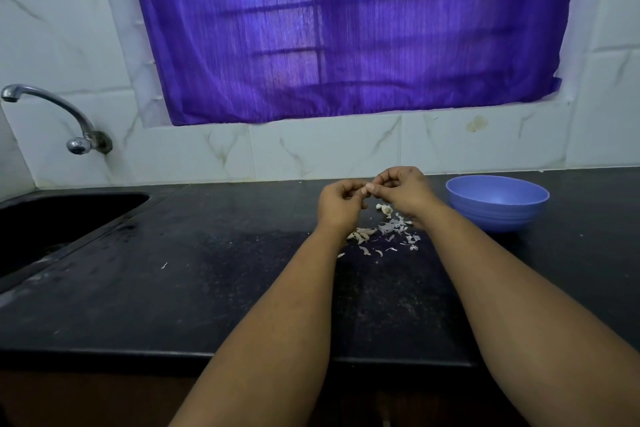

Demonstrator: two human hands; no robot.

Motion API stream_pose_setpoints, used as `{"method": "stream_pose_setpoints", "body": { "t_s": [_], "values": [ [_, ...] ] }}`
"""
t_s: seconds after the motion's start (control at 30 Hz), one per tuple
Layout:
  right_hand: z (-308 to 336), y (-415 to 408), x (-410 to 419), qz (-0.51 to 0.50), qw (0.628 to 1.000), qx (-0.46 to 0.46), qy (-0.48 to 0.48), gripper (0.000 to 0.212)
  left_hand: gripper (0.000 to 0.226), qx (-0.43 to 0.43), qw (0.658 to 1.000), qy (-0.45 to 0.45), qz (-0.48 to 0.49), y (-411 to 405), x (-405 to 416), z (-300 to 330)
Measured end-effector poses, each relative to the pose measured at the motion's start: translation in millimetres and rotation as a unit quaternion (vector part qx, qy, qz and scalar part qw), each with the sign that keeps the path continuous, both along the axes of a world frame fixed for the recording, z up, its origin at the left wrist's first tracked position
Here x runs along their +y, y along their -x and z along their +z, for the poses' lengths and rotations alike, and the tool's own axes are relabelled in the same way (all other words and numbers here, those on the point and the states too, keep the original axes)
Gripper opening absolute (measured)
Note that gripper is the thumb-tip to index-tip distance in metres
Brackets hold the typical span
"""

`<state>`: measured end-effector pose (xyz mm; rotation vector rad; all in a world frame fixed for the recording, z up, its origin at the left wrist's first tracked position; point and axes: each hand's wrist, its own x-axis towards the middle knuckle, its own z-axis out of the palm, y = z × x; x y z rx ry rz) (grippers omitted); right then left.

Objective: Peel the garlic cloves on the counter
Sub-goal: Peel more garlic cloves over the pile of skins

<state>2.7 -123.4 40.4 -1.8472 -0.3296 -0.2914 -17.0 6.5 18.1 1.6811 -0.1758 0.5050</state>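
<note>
Up above the black stone worktop (207,288), the left hand (341,201) and right hand (403,189) meet fingertip to fingertip, both with fingers curled narrow as if pinching one small garlic clove (367,188) between them, though the clove is mostly hidden. Just beneath the hands lie a few pale unpeeled garlic cloves (362,234) and a scatter of papery white skins (394,229). A blue plastic bowl (497,202) stands near the right wrist.
</note>
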Motion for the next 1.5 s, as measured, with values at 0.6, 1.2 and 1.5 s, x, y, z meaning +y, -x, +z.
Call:
{"method": "stream_pose_setpoints", "body": {
  "t_s": [0.6, 1.2, 1.5],
  "values": [
    [0, -4, -12, 0.081, 0.996, 0.042, -0.02, 0.011, 0.011, -0.006, 0.997, -0.079, 0.017, -1, 2, -1],
    [-2, -1, 0, 0.028, 0.997, -0.007, -0.077, 0.016, 0.013, -0.004, 0.997, -0.062, 0.044, -1, 0, 0],
    [-2, 0, 0, -0.019, 0.998, -0.02, -0.051, 0.015, 0.014, 0.009, 0.997, -0.071, 0.043, -1, -2, -1]
  ]
}}
